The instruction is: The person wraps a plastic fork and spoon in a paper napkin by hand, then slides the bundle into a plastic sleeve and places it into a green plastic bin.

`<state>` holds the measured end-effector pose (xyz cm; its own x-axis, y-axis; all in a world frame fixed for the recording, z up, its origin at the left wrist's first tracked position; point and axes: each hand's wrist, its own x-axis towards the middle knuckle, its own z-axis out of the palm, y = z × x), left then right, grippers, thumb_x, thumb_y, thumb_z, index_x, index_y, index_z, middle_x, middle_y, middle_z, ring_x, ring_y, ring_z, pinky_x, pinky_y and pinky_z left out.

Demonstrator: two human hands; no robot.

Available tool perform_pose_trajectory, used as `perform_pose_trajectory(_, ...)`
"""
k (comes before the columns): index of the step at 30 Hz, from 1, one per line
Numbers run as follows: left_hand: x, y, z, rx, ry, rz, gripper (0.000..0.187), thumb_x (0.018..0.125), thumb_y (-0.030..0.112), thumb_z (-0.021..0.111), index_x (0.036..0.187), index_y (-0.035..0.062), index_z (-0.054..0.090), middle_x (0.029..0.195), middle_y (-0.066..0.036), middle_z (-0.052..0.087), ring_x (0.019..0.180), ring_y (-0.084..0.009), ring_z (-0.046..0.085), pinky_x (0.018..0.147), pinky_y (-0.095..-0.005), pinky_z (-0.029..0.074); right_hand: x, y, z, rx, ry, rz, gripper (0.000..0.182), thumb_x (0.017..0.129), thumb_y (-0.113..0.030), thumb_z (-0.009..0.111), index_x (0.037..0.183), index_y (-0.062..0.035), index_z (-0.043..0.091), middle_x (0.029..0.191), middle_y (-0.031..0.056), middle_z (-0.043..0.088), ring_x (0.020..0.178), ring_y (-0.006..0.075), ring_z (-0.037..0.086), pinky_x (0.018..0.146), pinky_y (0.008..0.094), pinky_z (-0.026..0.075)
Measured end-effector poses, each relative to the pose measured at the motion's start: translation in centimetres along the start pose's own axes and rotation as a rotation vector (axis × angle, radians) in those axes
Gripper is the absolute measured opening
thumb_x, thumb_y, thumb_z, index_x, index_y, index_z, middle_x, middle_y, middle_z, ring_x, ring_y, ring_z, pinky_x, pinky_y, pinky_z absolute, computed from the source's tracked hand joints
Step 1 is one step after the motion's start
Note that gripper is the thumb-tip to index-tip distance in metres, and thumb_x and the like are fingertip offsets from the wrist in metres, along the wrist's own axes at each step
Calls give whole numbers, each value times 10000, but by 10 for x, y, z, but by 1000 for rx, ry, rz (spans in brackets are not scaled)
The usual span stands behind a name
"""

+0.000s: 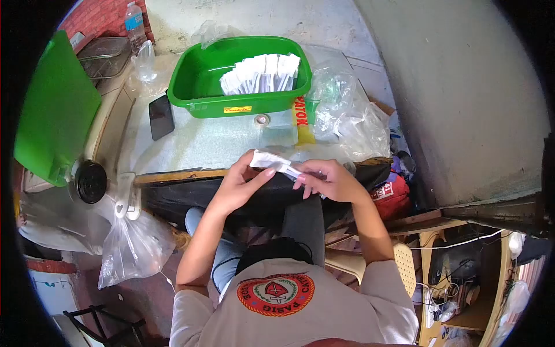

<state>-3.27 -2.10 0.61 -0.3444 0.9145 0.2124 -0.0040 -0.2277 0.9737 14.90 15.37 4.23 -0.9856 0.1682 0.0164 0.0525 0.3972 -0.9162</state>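
Between my two hands, just over the table's front edge, is a narrow white packet (270, 160) with a clear, shiny part toward its right end. My left hand (238, 185) grips its left end, thumb on the near side. At the right end, my right hand (330, 180) pinches it with curled fingers. What is inside the packet is too small to make out. Behind it, a green plastic basin (199, 109) holds several similar white packets (263, 75) standing in a row. A roll of tape (262, 120) lies in front of the basin.
A black phone (161, 118) lies left of the basin. Crumpled clear plastic bags (352, 115) spread over the table's right side. A plastic bottle (134, 26) stands at the back left. A clear bag (134, 248) hangs from the table's left side, near a green panel (55, 110).
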Motion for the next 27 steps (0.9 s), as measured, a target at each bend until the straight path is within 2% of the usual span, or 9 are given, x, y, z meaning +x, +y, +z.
perform_pose_trajectory(2,6,-8,1,-30,51,-55,314,963,127,610,1238,-10,543,1077,-71,650,923,-105,614,796,-241,485,-2,-2,6,276,-32,129,290,983,-108,555,1252,0,562,934,65,690,678,98,649,582,231,495)
perform_pose_trajectory(6,13,-11,-1,-13,162,-63,221,939,72,636,1132,-18,577,888,-44,682,778,-83,630,689,-217,495,-16,11,24,184,-10,132,275,989,-123,548,1238,-8,543,856,34,652,625,78,610,552,215,472)
perform_pose_trajectory(10,21,-4,2,-7,156,-26,215,916,46,657,1103,-23,576,873,-51,683,740,-76,634,634,-205,488,-29,21,44,210,34,151,231,999,-127,523,1195,-26,589,771,14,592,590,70,579,531,215,463)
perform_pose_trajectory(12,31,12,-2,209,269,-40,246,897,32,673,1109,-27,562,825,-43,670,692,-79,635,580,-205,474,-38,34,48,274,38,130,231,993,-124,541,1203,-43,595,766,20,591,592,73,580,549,215,476)
perform_pose_trajectory(15,64,37,-20,264,343,194,293,868,73,721,1102,18,553,751,-5,605,621,-41,575,512,-199,386,-49,47,54,341,48,127,220,986,-115,557,1195,-63,604,793,14,598,646,70,591,582,214,498)
perform_pose_trajectory(19,128,102,-44,368,343,382,207,874,138,720,1018,29,620,898,10,657,765,-47,562,648,-191,420,-69,101,83,505,-68,314,249,971,-193,607,1164,-36,616,893,10,620,772,85,599,673,251,519)
perform_pose_trajectory(21,167,114,-64,555,458,443,299,860,233,740,1065,31,657,935,-14,672,793,-95,584,754,-228,448,-81,134,101,539,-83,340,270,966,-223,617,1167,-42,617,913,12,623,793,86,598,695,255,517)
perform_pose_trajectory(23,203,116,-79,533,456,404,344,852,266,748,1091,35,658,930,-18,670,826,-105,589,763,-239,450,-94,166,118,572,-98,367,293,961,-253,627,1170,-47,619,932,14,626,815,87,598,718,260,515)
perform_pose_trajectory(27,262,100,-108,663,283,214,375,844,318,764,1130,93,673,968,-32,679,930,-126,596,814,-276,462,-114,225,149,588,135,610,297,943,-263,654,1173,-77,632,1045,46,655,984,104,602,882,260,489)
